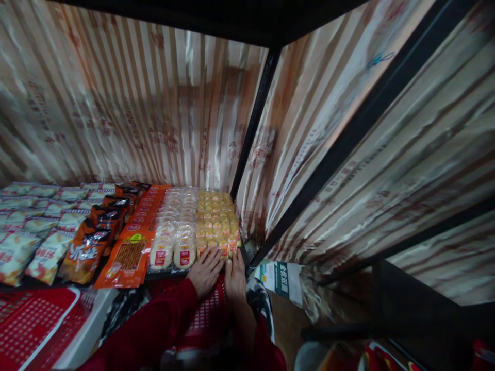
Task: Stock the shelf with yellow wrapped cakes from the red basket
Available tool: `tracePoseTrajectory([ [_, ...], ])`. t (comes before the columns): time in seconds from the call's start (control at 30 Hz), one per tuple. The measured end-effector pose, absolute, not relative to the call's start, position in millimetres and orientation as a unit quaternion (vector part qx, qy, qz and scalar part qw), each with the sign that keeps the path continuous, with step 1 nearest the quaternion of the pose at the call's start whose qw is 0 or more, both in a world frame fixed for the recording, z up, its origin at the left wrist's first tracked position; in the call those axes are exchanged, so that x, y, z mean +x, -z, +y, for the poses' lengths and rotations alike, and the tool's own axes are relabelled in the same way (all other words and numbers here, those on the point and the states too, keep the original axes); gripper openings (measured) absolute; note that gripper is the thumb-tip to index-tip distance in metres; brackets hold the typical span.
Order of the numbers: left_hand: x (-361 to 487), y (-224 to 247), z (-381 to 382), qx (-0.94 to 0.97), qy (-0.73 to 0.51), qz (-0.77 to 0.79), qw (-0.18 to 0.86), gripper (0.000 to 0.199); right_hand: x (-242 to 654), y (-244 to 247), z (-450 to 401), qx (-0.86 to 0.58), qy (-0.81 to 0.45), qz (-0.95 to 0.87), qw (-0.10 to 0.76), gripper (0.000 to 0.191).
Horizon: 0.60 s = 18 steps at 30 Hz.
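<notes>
Rows of small yellow packs (216,219) fill the right end of the shelf. At their front edge my left hand (205,271) lies with its fingers spread over the nearest packs. Close beside it my right hand (235,273) touches the front right corner of the same rows, its fingers stretched out. Left of the yellow packs stand two rows of round pale packs (184,250) in clear wrap. Neither hand is wrapped round anything.
Orange packets (131,252), brown-orange bags (83,255) and white bags (17,255) line the shelf leftward. A red basket (34,319) sits below. Black posts (257,123) and striped sheeting (185,103) stand behind and right.
</notes>
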<state>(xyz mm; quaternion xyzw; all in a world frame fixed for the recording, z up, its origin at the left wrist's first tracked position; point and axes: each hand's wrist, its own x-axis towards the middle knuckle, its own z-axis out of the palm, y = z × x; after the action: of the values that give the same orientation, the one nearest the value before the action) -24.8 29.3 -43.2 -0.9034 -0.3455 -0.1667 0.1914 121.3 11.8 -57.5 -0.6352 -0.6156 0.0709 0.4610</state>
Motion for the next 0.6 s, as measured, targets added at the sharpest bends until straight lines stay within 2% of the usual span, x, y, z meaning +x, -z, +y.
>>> tracePoseTrajectory([
  [0.6, -31, 40, 18, -0.905, 0.162, -0.351, 0.180, 0.049, 126, 49, 16, -0.614, -0.119, -0.618, 0.476, 0.055],
])
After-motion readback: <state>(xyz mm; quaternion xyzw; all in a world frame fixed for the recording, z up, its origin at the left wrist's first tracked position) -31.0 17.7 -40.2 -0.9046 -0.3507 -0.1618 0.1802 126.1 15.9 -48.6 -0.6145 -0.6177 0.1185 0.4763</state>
